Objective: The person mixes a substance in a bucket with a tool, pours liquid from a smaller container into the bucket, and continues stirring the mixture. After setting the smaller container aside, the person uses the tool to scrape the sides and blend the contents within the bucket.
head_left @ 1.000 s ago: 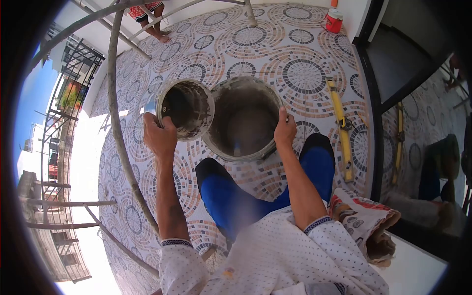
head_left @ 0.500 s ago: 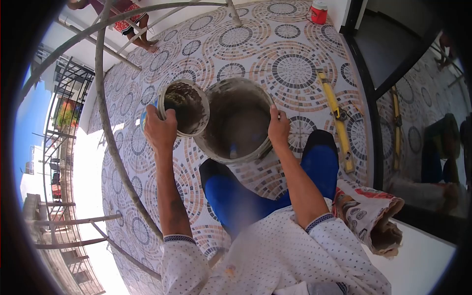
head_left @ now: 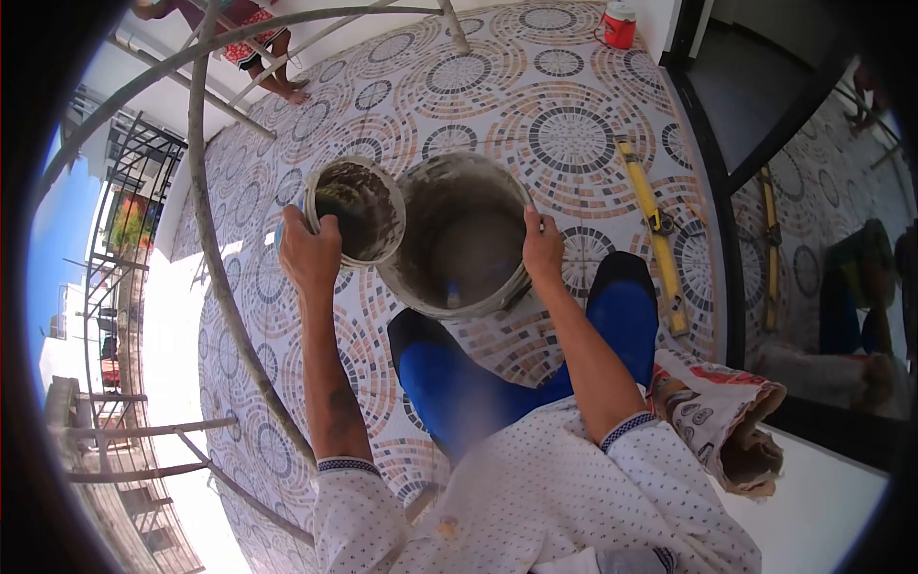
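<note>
- Far left: curved metal scaffold tubing (head_left: 206, 230) crossed the view, railings and open sky beyond it.
- Left hand (head_left: 311, 253) was closed around the near rim of a small bucket (head_left: 356, 210), fingers wrapped over the edge; bucket held off the floor, tipped, its mouth toward the camera, inside crusted dark with mortar residue.
- Small bucket's rim sat just beside, possibly touching, the left rim of the large bucket (head_left: 459, 234).
- Large bucket stood on the patterned tile floor (head_left: 564, 134), just ahead of the blue boots (head_left: 449, 383); grey coating inside, little or nothing in it that I could make out.
- Right hand (head_left: 542, 251) gripped the large bucket's right rim, fingers curled over it, steadying.
- Step, as judged: bringing the small bucket over to empty into the large one. Next move would call for lifting and tipping it further over the big rim while the right hand holds firm.
- Right: yellow spirit level (head_left: 655, 230) on tiles, well apart; a paper cement sack (head_left: 717, 421) by the right elbow.
</note>
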### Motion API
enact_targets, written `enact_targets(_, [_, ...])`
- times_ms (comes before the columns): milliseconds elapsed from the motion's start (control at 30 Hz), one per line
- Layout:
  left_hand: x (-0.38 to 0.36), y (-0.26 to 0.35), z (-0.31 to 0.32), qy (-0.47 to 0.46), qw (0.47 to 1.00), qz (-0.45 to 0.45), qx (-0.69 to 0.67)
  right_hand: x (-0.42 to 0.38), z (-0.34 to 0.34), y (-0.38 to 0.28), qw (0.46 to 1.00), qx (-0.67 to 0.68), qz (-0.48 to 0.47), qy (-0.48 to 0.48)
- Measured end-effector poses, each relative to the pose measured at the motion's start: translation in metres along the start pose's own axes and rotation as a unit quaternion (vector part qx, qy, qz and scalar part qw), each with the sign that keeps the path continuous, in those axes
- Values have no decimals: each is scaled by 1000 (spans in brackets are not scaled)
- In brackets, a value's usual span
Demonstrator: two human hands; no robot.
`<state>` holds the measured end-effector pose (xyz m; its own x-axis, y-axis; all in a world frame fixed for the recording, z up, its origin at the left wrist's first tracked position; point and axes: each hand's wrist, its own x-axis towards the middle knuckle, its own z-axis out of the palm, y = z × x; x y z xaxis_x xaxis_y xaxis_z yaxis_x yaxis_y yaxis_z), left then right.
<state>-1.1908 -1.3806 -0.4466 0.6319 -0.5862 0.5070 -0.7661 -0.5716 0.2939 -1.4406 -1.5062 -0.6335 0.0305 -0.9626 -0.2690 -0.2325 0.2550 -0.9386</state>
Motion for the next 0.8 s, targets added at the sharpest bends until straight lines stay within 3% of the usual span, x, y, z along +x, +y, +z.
enact_targets(200, [-6,17,-8,-1,1000,-2,-16,3,2,6,1000,2,-22,10])
enact_targets(400, [-2,12,-2,-16,1000,13,-13,1,-11,-2,998,-3,-22,-61])
enact_targets(800, [-1,10,-3,-17,999,22,-18,4,-10,4,998,-20,-39,-52])
